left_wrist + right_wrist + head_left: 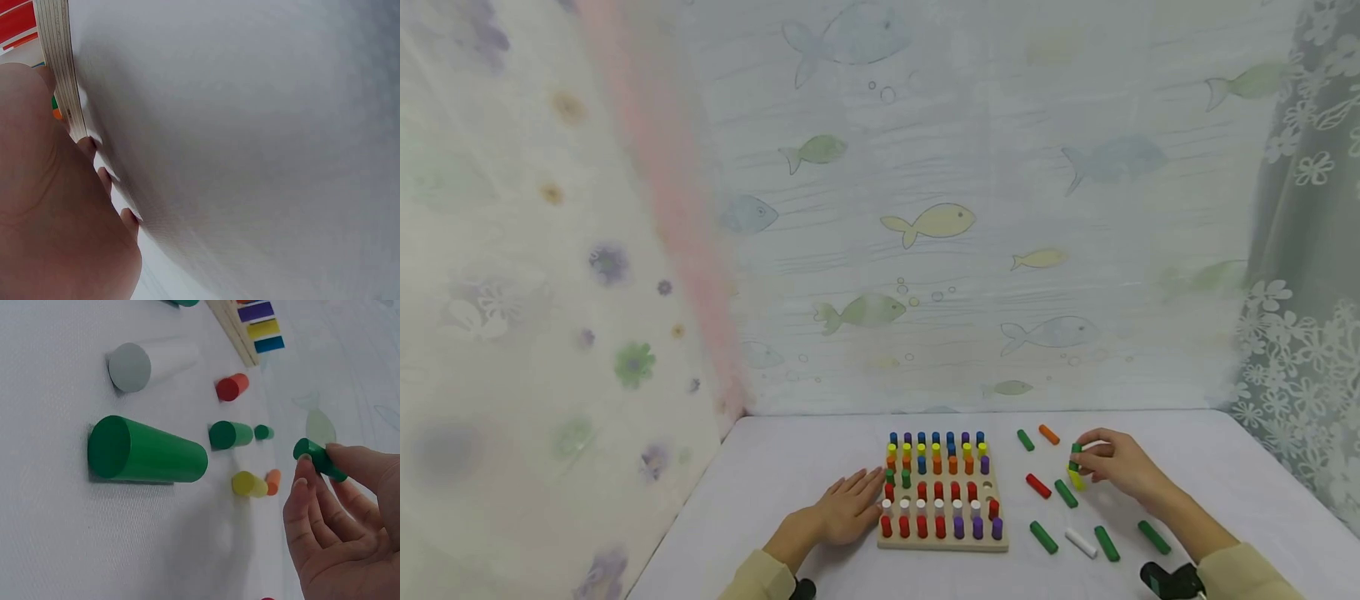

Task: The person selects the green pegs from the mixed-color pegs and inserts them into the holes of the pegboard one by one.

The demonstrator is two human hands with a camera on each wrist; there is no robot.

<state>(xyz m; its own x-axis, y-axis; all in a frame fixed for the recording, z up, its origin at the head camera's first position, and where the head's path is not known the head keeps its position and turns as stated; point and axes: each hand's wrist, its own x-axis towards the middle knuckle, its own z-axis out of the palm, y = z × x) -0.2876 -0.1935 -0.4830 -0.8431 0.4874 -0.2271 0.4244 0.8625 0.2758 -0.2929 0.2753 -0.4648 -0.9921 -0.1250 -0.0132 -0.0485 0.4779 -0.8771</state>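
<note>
My right hand (1123,468) is raised over the right part of the table, pinching a green peg (320,460) between thumb and fingertips. A yellow peg (1077,481) lies on the cloth just below that peg in the head view. My left hand (848,510) rests palm down, fingers extended, along the left side of a wooden pegboard (942,545). In the left wrist view its fingers reach along the board's side edge (59,69). Rows of blue, yellow, orange, green, red, white and purple pegs stand in the board, and bare holes (988,486) show near its right side.
Loose pegs lie right of the board: a red peg (1038,486), an orange peg (1049,434), a white peg (1081,543) and several green ones, one green peg (1153,537) farthest right. White cloth covers the table; a fish-patterned curtain (940,250) hangs behind it.
</note>
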